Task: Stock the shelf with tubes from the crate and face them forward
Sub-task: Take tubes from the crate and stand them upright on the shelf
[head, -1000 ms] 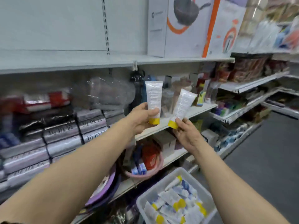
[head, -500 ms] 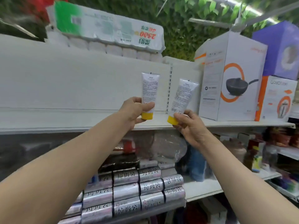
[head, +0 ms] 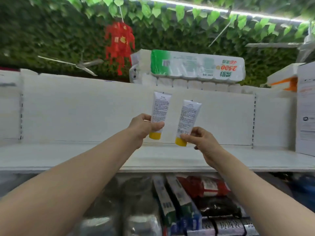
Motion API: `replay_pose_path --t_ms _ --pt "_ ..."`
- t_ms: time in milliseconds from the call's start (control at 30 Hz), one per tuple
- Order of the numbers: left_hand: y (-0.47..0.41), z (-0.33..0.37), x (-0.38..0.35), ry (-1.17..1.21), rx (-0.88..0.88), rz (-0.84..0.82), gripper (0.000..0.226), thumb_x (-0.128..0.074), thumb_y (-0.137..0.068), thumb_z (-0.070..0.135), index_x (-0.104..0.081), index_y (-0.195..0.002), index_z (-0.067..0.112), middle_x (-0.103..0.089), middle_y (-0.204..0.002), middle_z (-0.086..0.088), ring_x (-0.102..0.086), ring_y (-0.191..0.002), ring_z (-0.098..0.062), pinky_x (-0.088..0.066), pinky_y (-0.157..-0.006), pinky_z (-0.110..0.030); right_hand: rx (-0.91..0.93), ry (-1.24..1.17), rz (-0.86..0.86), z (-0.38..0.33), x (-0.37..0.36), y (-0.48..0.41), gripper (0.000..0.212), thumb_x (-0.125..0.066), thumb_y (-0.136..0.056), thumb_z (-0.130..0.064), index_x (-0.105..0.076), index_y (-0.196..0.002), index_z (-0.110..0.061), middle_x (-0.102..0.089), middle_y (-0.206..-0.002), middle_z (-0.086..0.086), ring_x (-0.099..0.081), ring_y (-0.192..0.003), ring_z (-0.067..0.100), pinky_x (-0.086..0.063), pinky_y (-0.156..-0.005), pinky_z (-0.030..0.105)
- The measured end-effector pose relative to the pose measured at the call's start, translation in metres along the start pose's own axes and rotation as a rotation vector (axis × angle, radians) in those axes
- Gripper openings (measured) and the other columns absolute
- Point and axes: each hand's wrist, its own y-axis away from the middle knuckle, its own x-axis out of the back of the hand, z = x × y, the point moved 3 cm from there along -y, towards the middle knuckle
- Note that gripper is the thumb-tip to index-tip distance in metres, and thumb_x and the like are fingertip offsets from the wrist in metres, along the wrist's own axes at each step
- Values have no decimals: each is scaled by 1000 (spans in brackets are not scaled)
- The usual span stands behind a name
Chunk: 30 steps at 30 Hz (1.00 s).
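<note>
My left hand (head: 142, 126) grips a white tube with a yellow cap (head: 160, 109), held cap down with its printed back side toward me. My right hand (head: 201, 142) pinches a second white tube with a yellow cap (head: 188, 116) near its cap, tilted slightly right, barcode side toward me. Both tubes hang in the air just above the white shelf (head: 153, 157), in front of its white back panel. The crate is out of view.
A white box (head: 305, 109) stands at the shelf's right end. A pack of tissue rolls (head: 187, 68) lies on top of the unit, under a leafy ceiling and a red hanging ornament (head: 119, 41). Packaged goods (head: 187, 198) fill the shelf below.
The view has swung upward from the lower shelves and the crate to the higher white shelf. Both hands have risen with their tubes, still held the same way.
</note>
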Motion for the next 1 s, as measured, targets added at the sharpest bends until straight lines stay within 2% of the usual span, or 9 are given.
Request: replay_pose_path --t_ms 67,167,233,467,633,867,933,1000 --pt "-6 -4 38 -10 15 43 44 -83 -75 22 -58 -111 15 -68 -109 -3 -58 -103 -21 -36 -66 -29 6 15 -27 0 -36 -6 23 -77 -81 -12 -64 -99 -14 -74 -91 -3 -65 -67 -3 -37 -66 21" --pt "-11 -7 83 -39 30 95 46 -83 -76 22 -58 -113 14 -68 -110 -3 -58 -104 -22 -37 -69 -30 14 43 -71 -1 -81 -15 30 -82 -75 -13 -65 -100 -10 -76 -93 2 -70 -79 9 -42 -74 22" --pt "-12 -8 108 -48 29 125 45 -83 -75 22 -58 -112 14 -69 -109 -3 -58 -100 -20 -38 -67 -28 16 60 -103 -2 -106 -21 33 -83 -74 -13 -66 -102 -8 -76 -94 5 -70 -84 14 -45 -74 21" --pt "-3 -3 179 -111 45 266 44 -82 -77 24 -58 -113 17 -68 -110 0 -58 -99 -17 -39 -68 -28 17 44 -251 -7 -176 -42 38 -86 -72 -16 -66 -104 -10 -76 -95 1 -70 -90 15 -46 -77 24" --pt "1 6 226 -159 48 342 44 -81 -78 25 -58 -114 17 -67 -113 0 -58 -105 -20 -37 -78 -32 29 35 -329 -10 -222 -57 38 -87 -70 -18 -67 -102 -12 -76 -95 0 -70 -93 15 -47 -83 26" --pt "-18 -5 299 -203 70 339 46 -82 -77 20 -58 -116 13 -68 -111 -1 -58 -97 -16 -37 -75 -31 37 69 -372 -9 -298 -70 34 -86 -73 -16 -66 -100 -11 -75 -95 0 -69 -88 12 -44 -71 20" --pt "-31 -9 326 -225 89 320 44 -82 -77 20 -59 -114 13 -67 -110 -1 -57 -95 -17 -37 -80 -32 46 97 -355 -5 -321 -78 36 -86 -71 -17 -66 -101 -11 -76 -95 1 -69 -88 11 -44 -71 21" --pt "-46 -15 354 -250 109 292 39 -82 -77 19 -58 -107 15 -66 -105 -1 -56 -92 -17 -38 -78 -30 45 121 -324 -2 -346 -88 38 -88 -69 -19 -67 -99 -12 -77 -93 0 -69 -91 13 -44 -73 24"
